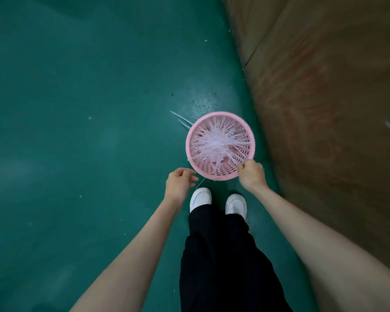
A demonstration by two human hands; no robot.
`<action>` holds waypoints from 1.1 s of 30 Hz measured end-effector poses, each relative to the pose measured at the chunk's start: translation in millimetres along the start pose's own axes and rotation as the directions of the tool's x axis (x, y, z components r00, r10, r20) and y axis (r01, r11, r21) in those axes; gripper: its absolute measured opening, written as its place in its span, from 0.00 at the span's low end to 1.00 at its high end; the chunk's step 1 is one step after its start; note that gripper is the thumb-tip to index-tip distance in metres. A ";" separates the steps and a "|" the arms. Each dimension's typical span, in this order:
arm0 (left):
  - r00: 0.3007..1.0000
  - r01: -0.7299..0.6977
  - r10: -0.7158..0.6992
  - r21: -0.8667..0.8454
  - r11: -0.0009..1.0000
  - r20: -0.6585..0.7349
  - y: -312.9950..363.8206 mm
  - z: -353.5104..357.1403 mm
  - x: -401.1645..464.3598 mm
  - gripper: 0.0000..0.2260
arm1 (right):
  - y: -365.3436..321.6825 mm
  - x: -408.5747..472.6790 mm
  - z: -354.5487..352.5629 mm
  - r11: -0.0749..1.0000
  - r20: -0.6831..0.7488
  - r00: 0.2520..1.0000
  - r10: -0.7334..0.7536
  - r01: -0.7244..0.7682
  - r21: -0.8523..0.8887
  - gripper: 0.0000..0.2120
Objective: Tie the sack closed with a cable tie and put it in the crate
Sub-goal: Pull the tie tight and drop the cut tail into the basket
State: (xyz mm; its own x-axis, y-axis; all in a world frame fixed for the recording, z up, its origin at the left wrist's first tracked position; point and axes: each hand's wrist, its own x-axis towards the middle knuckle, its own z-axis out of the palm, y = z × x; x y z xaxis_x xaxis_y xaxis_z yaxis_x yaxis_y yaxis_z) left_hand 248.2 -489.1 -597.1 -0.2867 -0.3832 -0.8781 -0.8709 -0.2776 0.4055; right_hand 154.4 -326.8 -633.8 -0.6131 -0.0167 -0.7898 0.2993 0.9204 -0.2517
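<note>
A round pink basket (pixel 221 175) stands on the green floor, full of white cable ties (pixel 218 143) fanned out in all directions. My right hand (pixel 251 173) is at the basket's near right rim, fingers pinched shut on the end of a cable tie. My left hand (pixel 180 182) hovers just left of the basket with fingers loosely curled; a thin cable tie (pixel 200 183) shows at its fingertips. No sack or crate is in view.
A large brown cardboard surface (pixel 336 97) rises along the right side. A few loose cable ties (pixel 181 119) lie on the floor behind the basket's left. My white shoes (pixel 200 198) and black trousers stand just below the basket.
</note>
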 end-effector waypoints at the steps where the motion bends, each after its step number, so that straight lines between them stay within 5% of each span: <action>1: 1.000 0.003 -0.003 0.005 1.000 0.006 -5.8 6.6 15.2 0.12 | 1.4 14.5 10.2 1.000 -0.002 1.000 0.002 -0.002 -0.019 0.11; 14: 0.999 -0.029 0.028 0.009 1.000 0.031 2.8 22.4 40.5 0.10 | -4.9 43.9 11.0 0.997 -0.024 1.000 -0.001 0.003 0.081 0.10; 33: 0.942 -0.333 0.331 0.045 0.942 0.059 115.2 -26.1 -263.1 0.12 | -28.1 -262.6 -191.2 0.770 -0.208 0.973 -0.105 0.212 0.602 0.12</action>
State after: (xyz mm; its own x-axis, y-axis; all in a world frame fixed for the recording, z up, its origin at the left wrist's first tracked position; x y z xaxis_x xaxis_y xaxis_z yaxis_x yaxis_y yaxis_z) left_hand 233.7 -443.3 -312.8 -0.5814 -0.4012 -0.7078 -0.7426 -0.0939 0.6632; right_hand 167.1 -273.6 -312.4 -0.7797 -0.0311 -0.6254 0.5407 0.4704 -0.6974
